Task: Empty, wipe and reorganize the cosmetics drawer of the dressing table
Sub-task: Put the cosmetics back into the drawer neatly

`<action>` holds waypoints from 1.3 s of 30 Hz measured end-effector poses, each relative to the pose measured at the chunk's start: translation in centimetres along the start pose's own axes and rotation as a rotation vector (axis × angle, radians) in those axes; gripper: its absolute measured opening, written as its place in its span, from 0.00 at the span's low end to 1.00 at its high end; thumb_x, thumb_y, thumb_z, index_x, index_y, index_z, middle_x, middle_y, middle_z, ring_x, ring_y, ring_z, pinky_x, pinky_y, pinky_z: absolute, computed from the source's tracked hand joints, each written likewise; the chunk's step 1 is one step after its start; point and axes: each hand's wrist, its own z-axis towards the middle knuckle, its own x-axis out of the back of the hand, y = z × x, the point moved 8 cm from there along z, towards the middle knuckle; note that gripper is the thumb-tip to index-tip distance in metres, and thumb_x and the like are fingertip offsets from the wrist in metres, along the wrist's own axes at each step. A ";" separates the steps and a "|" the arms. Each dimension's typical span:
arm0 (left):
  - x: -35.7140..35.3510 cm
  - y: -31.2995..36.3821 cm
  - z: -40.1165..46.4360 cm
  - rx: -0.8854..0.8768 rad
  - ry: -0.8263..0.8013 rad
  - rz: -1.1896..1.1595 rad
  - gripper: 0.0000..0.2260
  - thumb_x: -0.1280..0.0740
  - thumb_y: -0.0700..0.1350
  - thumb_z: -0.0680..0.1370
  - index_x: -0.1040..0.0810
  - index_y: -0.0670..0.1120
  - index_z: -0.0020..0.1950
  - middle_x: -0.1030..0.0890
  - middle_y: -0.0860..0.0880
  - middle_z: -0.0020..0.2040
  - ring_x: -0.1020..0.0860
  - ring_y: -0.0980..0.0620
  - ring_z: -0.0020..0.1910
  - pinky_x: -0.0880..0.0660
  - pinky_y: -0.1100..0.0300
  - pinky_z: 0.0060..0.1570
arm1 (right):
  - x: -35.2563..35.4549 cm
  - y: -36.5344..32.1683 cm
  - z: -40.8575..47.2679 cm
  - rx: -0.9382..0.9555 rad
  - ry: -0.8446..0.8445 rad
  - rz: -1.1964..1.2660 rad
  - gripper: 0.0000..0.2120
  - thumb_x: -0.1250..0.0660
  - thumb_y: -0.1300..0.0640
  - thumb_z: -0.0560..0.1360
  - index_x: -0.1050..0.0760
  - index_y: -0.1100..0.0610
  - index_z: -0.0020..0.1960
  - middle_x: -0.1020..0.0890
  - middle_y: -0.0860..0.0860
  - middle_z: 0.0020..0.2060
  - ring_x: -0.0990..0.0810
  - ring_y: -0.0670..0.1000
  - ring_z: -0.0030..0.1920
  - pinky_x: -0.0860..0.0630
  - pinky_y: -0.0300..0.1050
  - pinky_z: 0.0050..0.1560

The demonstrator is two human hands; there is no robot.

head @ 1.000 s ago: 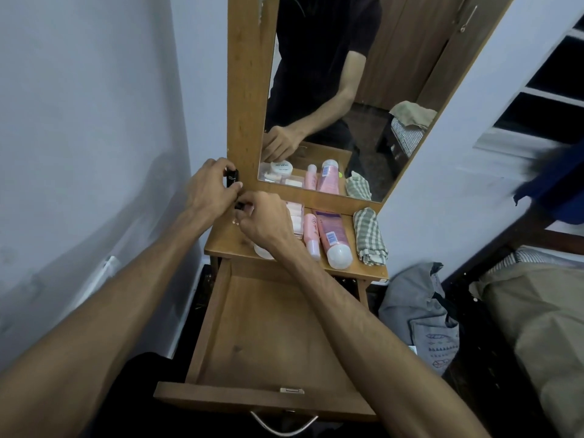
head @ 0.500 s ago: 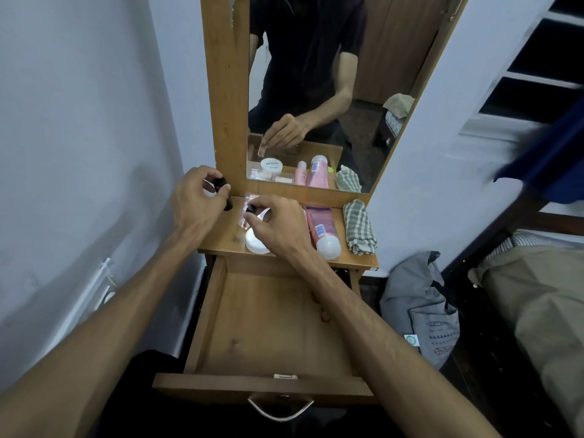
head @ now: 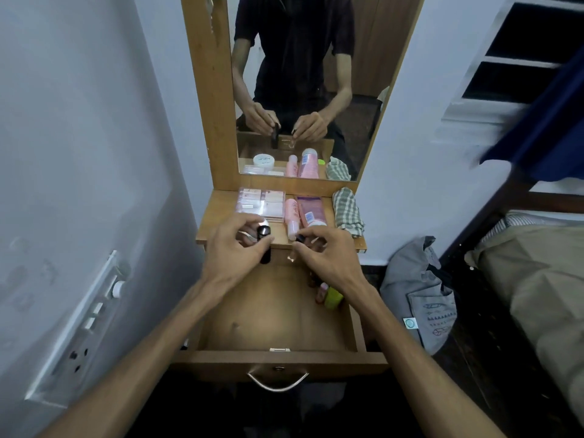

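My left hand grips a small black cylindrical tube, held upright over the back of the open wooden drawer. My right hand pinches a small dark cap-like piece between thumb and fingers beside it. In the drawer's right back corner lie a lime-green container and a small pink item. On the tabletop sit a clear palette box, two pink tubes and a checked cloth.
The mirror above the tabletop reflects me and my hands. A wall switchboard is on the left. A grey bag lies on the floor to the right, with a bed beyond it. The drawer handle faces me.
Both hands have drawn back from the tabletop's left rear to above the drawer's back edge, still holding the black tube and the small piece. The camera tilted down, showing items in the drawer's corner.
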 end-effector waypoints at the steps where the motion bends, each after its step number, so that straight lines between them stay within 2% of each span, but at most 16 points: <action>1: -1.1 0.3 -0.8 0.009 -0.035 -0.013 0.13 0.19 0.44 0.69 0.16 0.50 0.52 0.18 0.55 0.41 0.19 0.56 0.37 0.19 0.59 0.41 | 0.5 0.6 -0.8 -0.016 -0.003 -0.004 0.11 0.26 0.49 0.72 0.13 0.52 0.51 0.16 0.42 0.39 0.19 0.41 0.37 0.23 0.33 0.39; 4: -4.4 1.1 -2.9 -0.008 -0.138 -0.003 0.12 0.20 0.45 0.69 0.15 0.50 0.51 0.17 0.55 0.42 0.19 0.56 0.38 0.19 0.56 0.41 | 1.7 2.3 -2.8 -0.066 -0.007 -0.004 0.05 0.24 0.55 0.72 0.14 0.51 0.48 0.17 0.42 0.34 0.19 0.40 0.34 0.27 0.30 0.37; 8: -8.0 0.3 -4.7 0.045 -0.197 0.029 0.13 0.19 0.46 0.67 0.14 0.49 0.49 0.17 0.56 0.41 0.19 0.58 0.37 0.20 0.56 0.40 | 2.1 4.5 -4.9 -0.121 -0.035 -0.100 0.09 0.23 0.51 0.71 0.14 0.49 0.51 0.16 0.39 0.36 0.18 0.40 0.38 0.20 0.38 0.41; 12: -10.6 -0.8 -5.9 0.106 -0.252 0.045 0.13 0.19 0.45 0.67 0.15 0.50 0.49 0.17 0.55 0.41 0.20 0.58 0.38 0.20 0.55 0.41 | 2.0 5.9 -6.2 -0.136 -0.074 -0.188 0.11 0.23 0.47 0.72 0.15 0.46 0.54 0.16 0.38 0.41 0.20 0.37 0.39 0.27 0.31 0.42; 16: -12.1 -1.4 -6.2 0.136 -0.291 0.080 0.12 0.20 0.44 0.68 0.14 0.49 0.50 0.17 0.54 0.43 0.20 0.58 0.40 0.19 0.55 0.43 | 1.5 6.6 -7.0 -0.160 -0.102 -0.224 0.11 0.23 0.48 0.72 0.14 0.47 0.54 0.13 0.41 0.45 0.19 0.39 0.43 0.29 0.30 0.43; 20: -13.0 -1.8 -6.0 0.158 -0.312 0.091 0.12 0.21 0.43 0.68 0.14 0.48 0.51 0.17 0.53 0.45 0.19 0.55 0.40 0.19 0.54 0.46 | 0.7 6.4 -7.3 -0.144 -0.129 -0.266 0.09 0.25 0.49 0.72 0.14 0.47 0.52 0.13 0.43 0.45 0.17 0.44 0.44 0.23 0.39 0.44; 24: -14.0 -2.2 -5.6 0.162 -0.345 0.122 0.12 0.21 0.43 0.69 0.14 0.48 0.52 0.18 0.51 0.46 0.19 0.54 0.41 0.19 0.54 0.47 | -0.2 6.2 -7.1 -0.096 -0.162 -0.377 0.11 0.26 0.47 0.74 0.14 0.47 0.55 0.17 0.43 0.47 0.21 0.45 0.46 0.28 0.39 0.43; 29: -14.8 -2.9 -5.7 0.180 -0.377 0.132 0.12 0.22 0.41 0.68 0.13 0.47 0.51 0.19 0.49 0.44 0.19 0.52 0.40 0.19 0.52 0.47 | -0.8 6.3 -6.8 -0.078 -0.195 -0.449 0.13 0.26 0.47 0.74 0.15 0.48 0.58 0.26 0.43 0.44 0.28 0.43 0.44 0.33 0.39 0.41; 36: -15.2 -3.4 -5.6 0.207 -0.372 0.102 0.12 0.21 0.43 0.67 0.13 0.49 0.50 0.19 0.51 0.42 0.19 0.53 0.40 0.19 0.53 0.46 | -1.1 6.6 -6.9 -0.084 -0.215 -0.499 0.13 0.26 0.47 0.74 0.15 0.47 0.58 0.29 0.43 0.43 0.30 0.45 0.42 0.40 0.37 0.35; 39: -15.2 -3.3 -5.8 0.213 -0.393 0.086 0.13 0.21 0.43 0.67 0.14 0.49 0.51 0.20 0.51 0.43 0.19 0.54 0.40 0.18 0.54 0.46 | -1.0 6.6 -7.0 -0.079 -0.200 -0.490 0.12 0.24 0.49 0.73 0.15 0.49 0.55 0.29 0.43 0.43 0.30 0.45 0.42 0.43 0.32 0.34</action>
